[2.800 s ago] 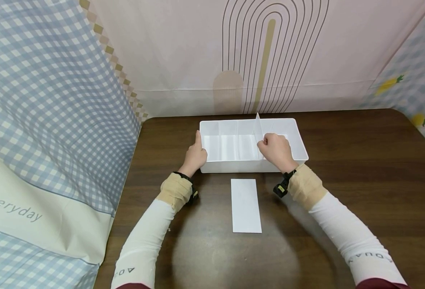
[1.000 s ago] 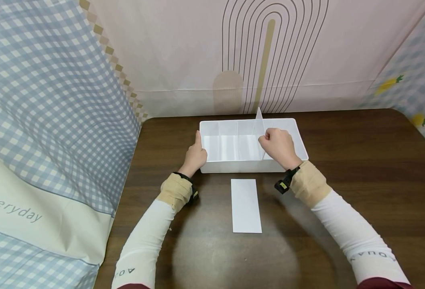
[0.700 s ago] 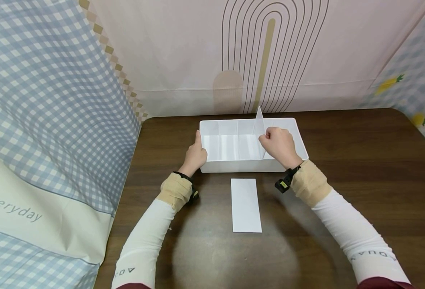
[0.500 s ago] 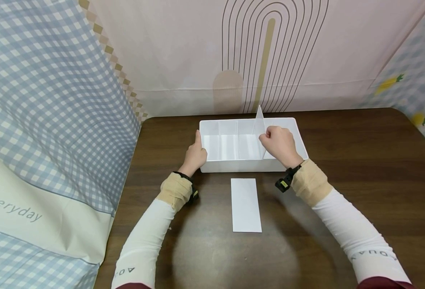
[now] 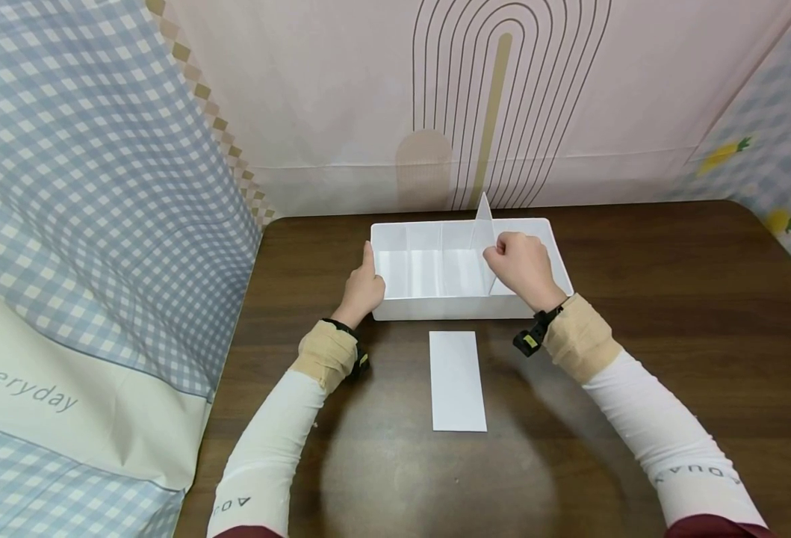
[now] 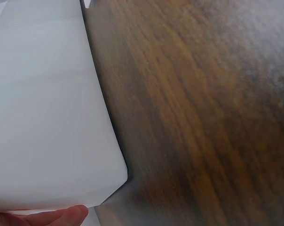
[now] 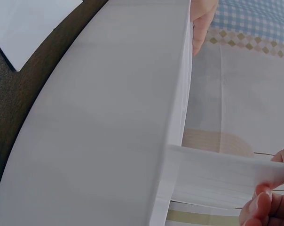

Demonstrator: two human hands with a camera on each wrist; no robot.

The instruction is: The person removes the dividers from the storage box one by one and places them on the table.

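Note:
A long white compartment box (image 5: pixel 435 308) lies crosswise near the table's back, with thin dividers inside. My left hand (image 5: pixel 361 290) grips its left end wall; the index finger lies straight along the rim and the thumb reaches over the edge. In the left wrist view, fingers (image 6: pixel 62 216) touch the outside of the box near a corner. My right hand (image 5: pixel 521 265) pinches a thin translucent divider (image 5: pixel 483 224) between thumb and fingers. The divider stands upright above the rim, its lower part still between the box walls. The right wrist view shows the pinch on its edge.
A flat white rectangular panel (image 5: pixel 458 381) lies on the brown wooden table (image 5: pixel 664 314) in front of the box. A patterned cloth (image 5: pixel 341 112) hangs directly behind the table, and a blue checked cloth (image 5: pixel 99 149) hangs on the left.
My right hand has risen slightly, and the pinched divider sticks up farther above the rim than before. My left hand, the box and the flat panel keep their places.

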